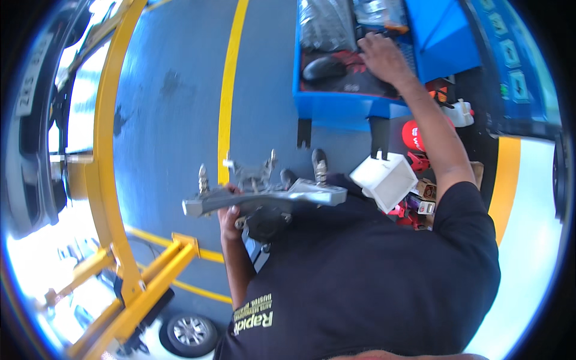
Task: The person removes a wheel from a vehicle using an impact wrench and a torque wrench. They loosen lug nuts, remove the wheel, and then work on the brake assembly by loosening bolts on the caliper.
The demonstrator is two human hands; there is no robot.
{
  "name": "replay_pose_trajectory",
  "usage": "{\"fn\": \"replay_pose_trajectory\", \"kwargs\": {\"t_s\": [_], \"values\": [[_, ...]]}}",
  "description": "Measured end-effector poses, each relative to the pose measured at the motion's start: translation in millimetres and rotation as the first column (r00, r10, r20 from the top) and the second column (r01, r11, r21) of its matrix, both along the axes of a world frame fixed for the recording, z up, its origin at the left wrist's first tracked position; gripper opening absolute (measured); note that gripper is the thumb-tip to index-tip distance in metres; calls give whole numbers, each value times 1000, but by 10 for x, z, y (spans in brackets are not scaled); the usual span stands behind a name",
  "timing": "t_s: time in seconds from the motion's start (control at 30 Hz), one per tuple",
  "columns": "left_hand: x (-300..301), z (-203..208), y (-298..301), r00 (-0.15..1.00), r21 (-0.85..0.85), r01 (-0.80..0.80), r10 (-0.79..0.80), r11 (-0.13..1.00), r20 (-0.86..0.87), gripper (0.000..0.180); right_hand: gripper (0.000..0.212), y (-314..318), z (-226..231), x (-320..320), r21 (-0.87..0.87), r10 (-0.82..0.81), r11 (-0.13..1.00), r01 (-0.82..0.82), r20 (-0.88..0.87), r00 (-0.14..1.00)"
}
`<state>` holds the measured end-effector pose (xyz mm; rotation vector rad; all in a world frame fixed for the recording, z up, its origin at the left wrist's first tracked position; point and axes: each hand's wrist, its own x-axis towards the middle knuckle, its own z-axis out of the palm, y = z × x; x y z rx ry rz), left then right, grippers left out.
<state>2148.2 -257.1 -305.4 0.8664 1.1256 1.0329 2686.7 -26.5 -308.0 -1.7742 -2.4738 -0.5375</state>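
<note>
Left of centre, the left hand gripped a metal part, held mid-frame; its length probably called for a firm, level hold. At upper centre, a mouse lay on the bench; right of it reached the right hand, whose grasp I couldn't tell.

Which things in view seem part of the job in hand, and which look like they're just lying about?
Likely part of the job:
metal part, held by the left hand
blue cart, with the right hand over it; what it touches is unclear

Apparently just lying about:
black mouse, untouched on the cart
white bin
white jug
</note>
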Motion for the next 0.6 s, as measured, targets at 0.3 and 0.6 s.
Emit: {"fn": "replay_pose_trajectory", "kwargs": {"t_s": [0.3,0.6], "values": [[217,179,50,999,-71,31,-30,997,18,76,26,-16,284,-142,266,309,941,-208,-425,851],[94,125,121,996,-23,86,-86,996,34,76,29,-1555,749,-1335,-509,-661,246,-825,-711,241]]}}
